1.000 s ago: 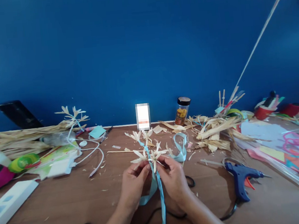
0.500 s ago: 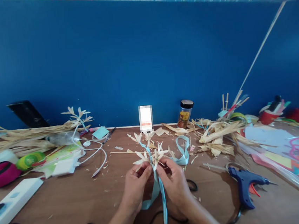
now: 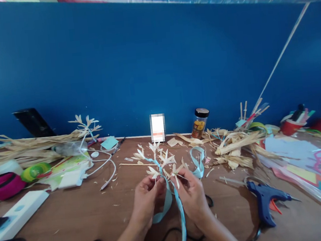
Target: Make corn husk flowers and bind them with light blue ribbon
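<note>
1. Left hand (image 3: 148, 199): fingers pinching blue ribbon (image 3: 168, 203), tips together.
2. Right hand (image 3: 194, 195): fingers curling, tips nearly meeting, gripping wrapped stem (image 3: 181, 213).
3. Pale flowers (image 3: 167, 158): spreading between both hands, above worktop (image 3: 101, 217).
4. Glue gun (image 3: 262, 199): lying rightward.

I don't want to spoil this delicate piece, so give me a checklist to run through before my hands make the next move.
1. Left hand pinching the light-blue ribbon: ok.
2. Right hand holding the ribbon-wrapped stem near its pale flower: ok.
3. Blue glue gun apart from both hands: ok, lying to the right.
4. Blue glue gun's heat: cannot tell.
5. Tabletop free of husk scraps: not ok, bits lie beyond the hands.
</note>
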`<state>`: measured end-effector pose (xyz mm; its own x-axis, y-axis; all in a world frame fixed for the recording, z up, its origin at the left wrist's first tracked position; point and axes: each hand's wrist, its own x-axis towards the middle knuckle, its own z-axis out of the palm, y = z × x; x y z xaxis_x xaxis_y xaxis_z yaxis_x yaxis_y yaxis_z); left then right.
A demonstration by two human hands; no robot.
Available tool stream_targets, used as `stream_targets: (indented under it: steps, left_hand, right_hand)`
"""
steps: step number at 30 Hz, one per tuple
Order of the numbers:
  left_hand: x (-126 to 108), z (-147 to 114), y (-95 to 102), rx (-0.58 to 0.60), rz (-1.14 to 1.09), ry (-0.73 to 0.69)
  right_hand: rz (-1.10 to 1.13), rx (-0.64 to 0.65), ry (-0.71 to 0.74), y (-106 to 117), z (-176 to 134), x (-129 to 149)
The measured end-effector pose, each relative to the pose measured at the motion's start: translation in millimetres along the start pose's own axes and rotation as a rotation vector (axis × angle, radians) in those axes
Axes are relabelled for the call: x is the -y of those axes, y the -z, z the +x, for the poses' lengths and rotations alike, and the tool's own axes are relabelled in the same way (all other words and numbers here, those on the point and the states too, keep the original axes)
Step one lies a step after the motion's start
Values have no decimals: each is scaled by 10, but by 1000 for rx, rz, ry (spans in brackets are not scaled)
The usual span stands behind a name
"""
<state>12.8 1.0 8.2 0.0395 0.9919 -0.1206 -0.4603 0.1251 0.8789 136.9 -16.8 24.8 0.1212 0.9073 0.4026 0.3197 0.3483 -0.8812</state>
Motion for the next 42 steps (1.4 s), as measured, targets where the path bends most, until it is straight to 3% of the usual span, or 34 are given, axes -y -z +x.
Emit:
stream_targets:
  steps: [7, 14, 24, 42]
  left_hand:
    - [18, -16, -19, 5, -38, 43]
    - [0, -13, -72, -66, -75, 114]
    - [-19, -26, -64, -97, -22, 79]
    - [26, -25, -32, 7, -26, 56]
  right_hand:
    - [-41, 32, 2, -20, -1, 9]
    - [-43, 34, -25, -26, 8, -16]
    - [-25, 23, 1, -30, 9, 1]
    - [-55, 25, -28, -15, 10, -28]
